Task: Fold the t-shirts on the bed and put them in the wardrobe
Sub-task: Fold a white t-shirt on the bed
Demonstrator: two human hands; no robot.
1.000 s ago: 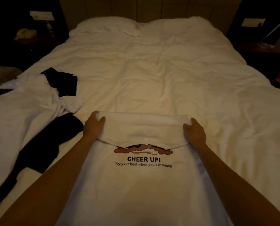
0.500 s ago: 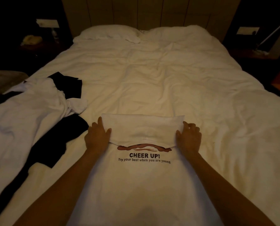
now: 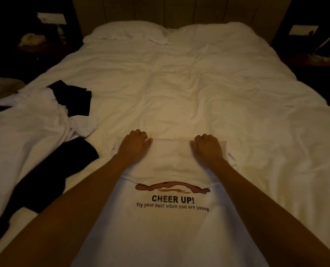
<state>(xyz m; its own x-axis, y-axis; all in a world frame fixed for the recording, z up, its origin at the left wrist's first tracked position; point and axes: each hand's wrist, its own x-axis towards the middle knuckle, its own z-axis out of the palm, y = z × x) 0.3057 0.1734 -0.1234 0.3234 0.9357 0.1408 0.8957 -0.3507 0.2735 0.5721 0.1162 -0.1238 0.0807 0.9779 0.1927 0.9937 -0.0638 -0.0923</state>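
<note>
1. Dim light fell over the white bed (image 3: 179, 89), its pillows against a panelled headboard.
2. Spread at the near edge lay a white t-shirt (image 3: 172, 228) printed "CHEER UP!", its far end folded back toward the print.
3. On that folded part rested the left hand (image 3: 133, 146) and the right hand (image 3: 207, 147), fingers curled over its far edge; whether they gripped cloth or only pressed it could not be told.
4. To do this fold well, both hands should probably draw evenly, keeping the crease straight and square to the shirt's sides.
5. More white and black clothes (image 3: 35, 132) lay heaped to the left, not yet folded.
</note>
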